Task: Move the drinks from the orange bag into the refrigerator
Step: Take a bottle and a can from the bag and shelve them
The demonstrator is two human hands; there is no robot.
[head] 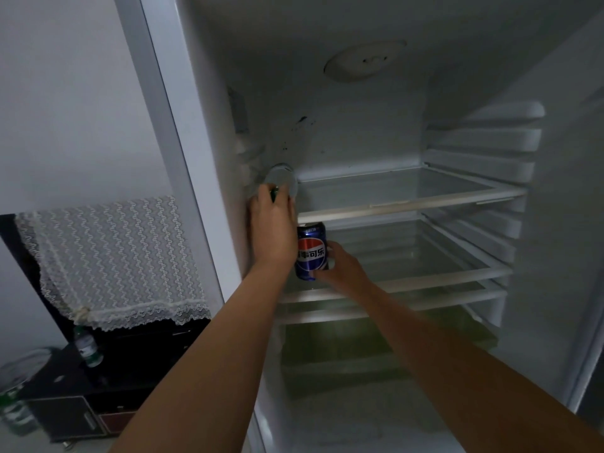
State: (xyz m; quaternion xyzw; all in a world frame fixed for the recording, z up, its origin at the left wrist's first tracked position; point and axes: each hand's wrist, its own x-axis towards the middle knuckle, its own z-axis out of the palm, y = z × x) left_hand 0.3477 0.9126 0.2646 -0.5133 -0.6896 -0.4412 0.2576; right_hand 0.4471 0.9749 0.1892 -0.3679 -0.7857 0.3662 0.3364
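The refrigerator (pixel 483 93) stands open in front of me, its glass shelves bare. My left hand (pixel 273 223) reaches to the left end of the upper glass shelf (pixel 408 204) and grips a clear plastic bottle (pixel 283 179) with a green cap, lying tilted with its base toward the back wall. My right hand (pixel 343 269) holds a blue Pepsi can (pixel 311 251) upright at the front left of the second shelf (pixel 441 276), just below the upper shelf's edge. The orange bag is out of view.
A greenish crisper drawer (pixel 376 348) sits under the lower shelves. Left of the refrigerator, a dark cabinet (pixel 108 387) carries a lace cloth (pixel 111 263) and a green-labelled bottle (pixel 86 346). More bottles (pixel 16 410) stand at the far lower left.
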